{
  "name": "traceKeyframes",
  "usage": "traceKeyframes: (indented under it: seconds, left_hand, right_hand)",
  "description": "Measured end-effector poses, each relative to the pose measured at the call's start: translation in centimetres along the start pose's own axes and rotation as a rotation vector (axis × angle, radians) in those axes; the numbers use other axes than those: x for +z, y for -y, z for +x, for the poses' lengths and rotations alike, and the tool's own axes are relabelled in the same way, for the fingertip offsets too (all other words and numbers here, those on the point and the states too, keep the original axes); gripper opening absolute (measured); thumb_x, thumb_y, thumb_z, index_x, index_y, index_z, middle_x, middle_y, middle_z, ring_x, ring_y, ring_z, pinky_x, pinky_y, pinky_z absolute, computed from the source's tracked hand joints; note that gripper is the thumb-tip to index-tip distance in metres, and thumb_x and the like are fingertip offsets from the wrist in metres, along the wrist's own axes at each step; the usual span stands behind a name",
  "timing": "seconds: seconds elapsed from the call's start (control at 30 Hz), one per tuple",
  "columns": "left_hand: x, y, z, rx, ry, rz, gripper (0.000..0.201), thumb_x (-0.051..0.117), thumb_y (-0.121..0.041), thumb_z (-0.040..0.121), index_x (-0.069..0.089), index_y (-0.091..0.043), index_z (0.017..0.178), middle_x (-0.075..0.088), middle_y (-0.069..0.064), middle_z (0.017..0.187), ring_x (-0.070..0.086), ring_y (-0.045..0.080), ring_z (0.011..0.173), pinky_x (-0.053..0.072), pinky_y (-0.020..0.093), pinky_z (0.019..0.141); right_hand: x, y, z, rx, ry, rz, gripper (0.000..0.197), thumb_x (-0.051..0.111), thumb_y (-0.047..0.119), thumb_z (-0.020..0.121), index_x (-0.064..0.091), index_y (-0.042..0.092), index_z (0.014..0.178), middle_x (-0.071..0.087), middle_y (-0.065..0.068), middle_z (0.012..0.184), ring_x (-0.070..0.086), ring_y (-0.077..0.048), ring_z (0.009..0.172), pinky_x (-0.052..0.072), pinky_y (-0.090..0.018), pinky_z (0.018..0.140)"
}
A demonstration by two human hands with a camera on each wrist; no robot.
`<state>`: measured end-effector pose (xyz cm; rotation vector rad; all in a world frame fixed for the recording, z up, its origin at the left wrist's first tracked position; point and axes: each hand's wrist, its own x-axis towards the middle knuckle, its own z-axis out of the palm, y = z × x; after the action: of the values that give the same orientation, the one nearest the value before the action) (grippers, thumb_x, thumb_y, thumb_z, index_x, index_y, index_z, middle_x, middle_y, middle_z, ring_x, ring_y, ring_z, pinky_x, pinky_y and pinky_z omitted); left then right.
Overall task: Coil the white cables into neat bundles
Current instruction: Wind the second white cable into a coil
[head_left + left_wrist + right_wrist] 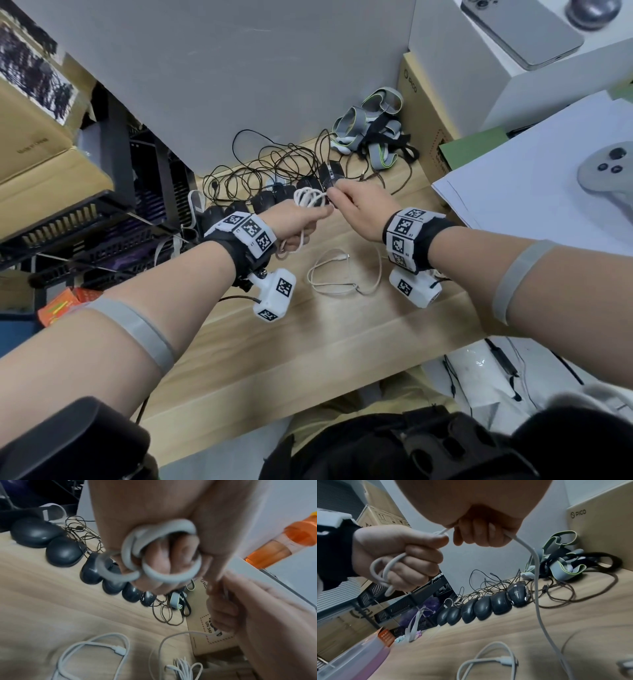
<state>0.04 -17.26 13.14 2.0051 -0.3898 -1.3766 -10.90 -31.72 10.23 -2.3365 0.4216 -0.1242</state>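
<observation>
Left hand (297, 224): fingers curled tight around a part-wound coil of white cable (310, 198), held raised above the middle of the bench (308, 342). The loops are wrapped around the fingers themselves, which probably serve as a former so that each turn keeps the same size.

Right hand (356, 205): fingers pinch the free run of the same cable just beside the coil. From this pinch the tail (537, 588) hangs down toward the bench. The grip appears intended to keep the feed taut and guide the next turn onto the coil.

A second white cable (342, 274) lies loose and uncoiled on the bench below the hands, its connector visible. It has not yet been bundled.

A row of black computer mice (481, 608) with tangled dark leads lies along the far edge of the bench. Grey straps (373, 126) are heaped at the far right corner.

Legible writing: the cardboard box (599, 527) at the far right corner reads "PICO". A dashed-outline label on its side shows "UN 34", remainder hidden.
</observation>
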Motion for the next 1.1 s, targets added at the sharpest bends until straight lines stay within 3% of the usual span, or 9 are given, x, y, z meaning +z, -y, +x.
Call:
traceKeyframes:
  seconds: [0.1, 0.2, 0.3, 0.47, 0.57, 0.73, 0.87, 0.97, 1.1]
  left_hand:
    - [-0.2, 0.0, 0.4, -0.022, -0.053, -0.130, 0.035, 0.072, -0.046, 0.086, 0.052, -0.018, 0.076, 0.031, -0.003, 0.056, 0.028, 0.012, 0.042, 0.023, 0.020, 0.042]
    - [-0.1, 0.4, 0.7, -0.022, -0.037, -0.091, 0.036, 0.084, -0.036, 0.075, 0.057, -0.014, 0.085, 0.049, 0.001, 0.058, 0.051, 0.016, 0.049, 0.040, 0.025, 0.046]
    - [0.2, 0.4, 0.4, -0.019, 0.013, -0.135, 0.029, 0.079, -0.034, 0.086, 0.063, -0.010, 0.088, 0.060, 0.004, 0.060, 0.064, 0.018, 0.055, 0.052, 0.025, 0.048]
    - [0.3, -0.3, -0.1, -0.060, 0.045, -0.236, 0.046, 0.066, -0.053, 0.092, 0.046, -0.021, 0.066, 0.040, -0.004, 0.046, 0.043, 0.011, 0.038, 0.035, 0.019, 0.037]
    - [0.3, -0.7, -0.4, -0.079, 0.046, -0.270, 0.061, 0.047, -0.076, 0.089, 0.037, -0.023, 0.060, 0.023, -0.007, 0.045, 0.021, 0.009, 0.034, 0.019, 0.016, 0.035]
    - [0.5, -0.7, -0.5, -0.052, 0.070, -0.250, 0.059, 0.035, -0.066, 0.100, 0.029, -0.024, 0.060, 0.020, -0.006, 0.045, 0.016, 0.009, 0.034, 0.012, 0.016, 0.037]
    - [0.3, -0.8, -0.3, 0.025, 0.109, -0.339, 0.055, 0.036, -0.057, 0.104, 0.029, -0.022, 0.062, 0.023, -0.006, 0.040, 0.020, 0.009, 0.032, 0.016, 0.017, 0.036]
    - [0.6, -0.9, 0.2, 0.079, 0.007, -0.375, 0.052, 0.040, -0.050, 0.106, 0.035, -0.022, 0.062, 0.027, -0.007, 0.041, 0.024, 0.009, 0.032, 0.020, 0.018, 0.038]
    - [1.0, -0.7, 0.6, 0.111, -0.150, -0.137, 0.048, 0.054, -0.055, 0.094, 0.050, -0.015, 0.068, 0.033, 0.000, 0.044, 0.030, 0.018, 0.036, 0.028, 0.022, 0.045]
  right_hand:
    - [0.6, -0.7, -0.7, -0.013, 0.044, -0.014, 0.031, 0.031, 0.036, 0.099, 0.048, 0.019, 0.080, 0.057, -0.002, 0.073, 0.053, -0.029, 0.074, 0.046, -0.042, 0.071]
    - [1.2, -0.5, -1.1, -0.051, 0.062, -0.019, 0.025, 0.039, 0.030, 0.100, 0.048, 0.021, 0.079, 0.054, 0.000, 0.070, 0.053, -0.028, 0.072, 0.044, -0.039, 0.069]
    - [1.0, -0.4, -1.2, -0.054, 0.098, -0.023, 0.021, 0.043, 0.029, 0.098, 0.053, 0.024, 0.080, 0.055, 0.004, 0.070, 0.054, -0.026, 0.073, 0.045, -0.037, 0.069]
    - [0.7, -0.3, -0.7, -0.078, 0.131, -0.084, 0.025, 0.040, 0.040, 0.097, 0.062, 0.029, 0.095, 0.058, 0.006, 0.075, 0.056, -0.023, 0.076, 0.042, -0.033, 0.068]
    - [0.3, -0.4, -0.2, -0.057, 0.086, -0.099, 0.029, 0.038, 0.048, 0.096, 0.052, 0.028, 0.080, 0.057, 0.006, 0.071, 0.057, -0.024, 0.074, 0.045, -0.036, 0.067]
    - [-0.5, -0.8, 0.5, 0.186, -0.042, -0.127, 0.047, 0.037, 0.064, 0.090, 0.045, 0.022, 0.072, 0.056, 0.003, 0.069, 0.052, -0.023, 0.067, 0.036, -0.034, 0.061]
    - [0.5, -2.2, -0.3, 0.265, 0.011, -0.085, 0.035, 0.027, 0.038, 0.103, 0.045, 0.015, 0.084, 0.055, -0.008, 0.082, 0.056, -0.034, 0.079, 0.044, -0.038, 0.069]
    - [2.2, -1.9, -1.3, 0.281, 0.079, 0.057, 0.033, 0.029, 0.027, 0.102, 0.052, 0.007, 0.089, 0.060, -0.012, 0.087, 0.057, -0.034, 0.085, 0.048, -0.043, 0.081]
    - [2.8, 0.1, -1.0, 0.255, 0.073, 0.188, 0.026, 0.039, 0.016, 0.098, 0.062, 0.006, 0.098, 0.060, -0.009, 0.091, 0.055, -0.026, 0.088, 0.042, -0.032, 0.077]
